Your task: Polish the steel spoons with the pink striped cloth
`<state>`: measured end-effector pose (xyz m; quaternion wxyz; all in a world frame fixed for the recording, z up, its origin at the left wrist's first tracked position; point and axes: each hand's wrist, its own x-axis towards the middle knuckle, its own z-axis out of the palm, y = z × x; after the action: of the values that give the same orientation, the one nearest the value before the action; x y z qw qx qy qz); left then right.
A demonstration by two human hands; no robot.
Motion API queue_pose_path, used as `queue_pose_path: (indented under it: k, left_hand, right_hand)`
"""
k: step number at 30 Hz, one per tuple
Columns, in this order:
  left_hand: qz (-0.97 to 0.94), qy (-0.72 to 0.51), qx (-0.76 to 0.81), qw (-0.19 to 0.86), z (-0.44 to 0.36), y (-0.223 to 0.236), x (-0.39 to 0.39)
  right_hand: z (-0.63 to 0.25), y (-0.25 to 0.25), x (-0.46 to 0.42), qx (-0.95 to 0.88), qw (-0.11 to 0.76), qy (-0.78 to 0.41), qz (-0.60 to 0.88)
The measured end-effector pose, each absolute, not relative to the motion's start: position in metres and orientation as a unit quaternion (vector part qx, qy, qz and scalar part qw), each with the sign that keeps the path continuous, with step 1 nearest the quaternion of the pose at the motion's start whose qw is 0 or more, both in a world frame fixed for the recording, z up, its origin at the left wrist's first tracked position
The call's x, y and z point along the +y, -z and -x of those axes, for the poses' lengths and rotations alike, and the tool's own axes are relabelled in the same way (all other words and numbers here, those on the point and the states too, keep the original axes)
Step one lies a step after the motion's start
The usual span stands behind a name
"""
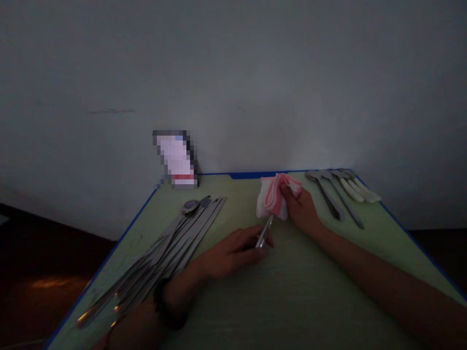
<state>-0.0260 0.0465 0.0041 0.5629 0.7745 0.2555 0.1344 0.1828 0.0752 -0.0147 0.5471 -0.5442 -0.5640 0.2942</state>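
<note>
My left hand [241, 248] is closed around the handle of a shiny metal piece of cutlery [265, 232]. The cutlery's far end is covered by a pink and white cloth [272, 197], so I cannot tell its kind. Bunched folds of that cloth are gripped in my right hand [301, 206], thumb on top. Both hands are over the middle of the pale green table [292, 301], left hand nearer to me. A dark band circles my left wrist.
A bundle of long metal cutlery [175, 243], with a spoon head at its far end, lies left. Several spoons [326, 194], some with white handles [353, 188], lie at the far right. A blurred phone [177, 160] leans against the grey wall [233, 87]. Blue trim [255, 175] edges the table.
</note>
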Motion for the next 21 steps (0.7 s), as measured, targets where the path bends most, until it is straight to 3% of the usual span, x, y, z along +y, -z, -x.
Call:
queue_pose_path:
  k: [5,10,16,19,21]
  left_hand:
    - [-0.795,-0.097,0.255,0.543,0.022,0.001,0.048]
    - [-0.822,-0.106,0.310,0.466,0.015,0.006,0.047]
    - [-0.830,-0.161,0.355,0.399,0.015,0.004,0.044]
    - [-0.784,-0.233,0.386,0.426,0.018,0.002,0.045]
    - [-0.724,-0.297,0.413,0.466,0.019,0.003,0.047]
  right_hand:
    - [-0.168,0.026,0.072,-0.403,0.621,-0.440,0.508]
    - [-0.151,0.032,0.060,-0.374,0.591,-0.538,0.471]
    - [-0.157,0.029,0.063,-0.457,0.549,-0.514,0.475]
    - [-0.171,0.022,0.070,-0.533,0.516,-0.489,0.459]
    - [-0.181,0.015,0.075,-0.604,0.446,-0.480,0.453]
